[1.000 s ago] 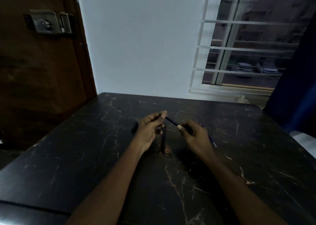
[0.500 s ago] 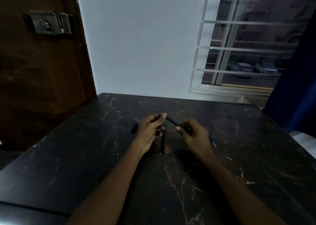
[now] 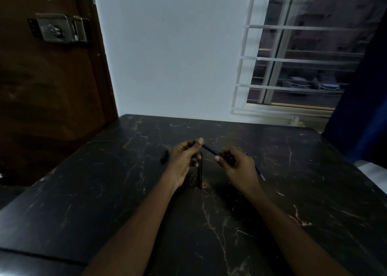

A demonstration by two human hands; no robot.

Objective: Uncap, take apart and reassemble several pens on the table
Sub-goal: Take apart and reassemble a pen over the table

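Note:
Over the middle of the dark marble table both hands grip one dark pen barrel. My left hand pinches its far end between thumb and fingers. My right hand holds the near end. A thin blue refill sticks out behind my right hand toward the lower right. A second dark pen lies on the table between my wrists, pointing toward me. A small black cap rests on the table left of my left hand.
A brown wooden door with a metal lock stands at the left. A white wall and a barred window are behind the table. A dark blue curtain hangs at the right edge.
My right hand has slid a little toward my left hand along the pen barrel. My left hand, the second pen and the cap have stayed put.

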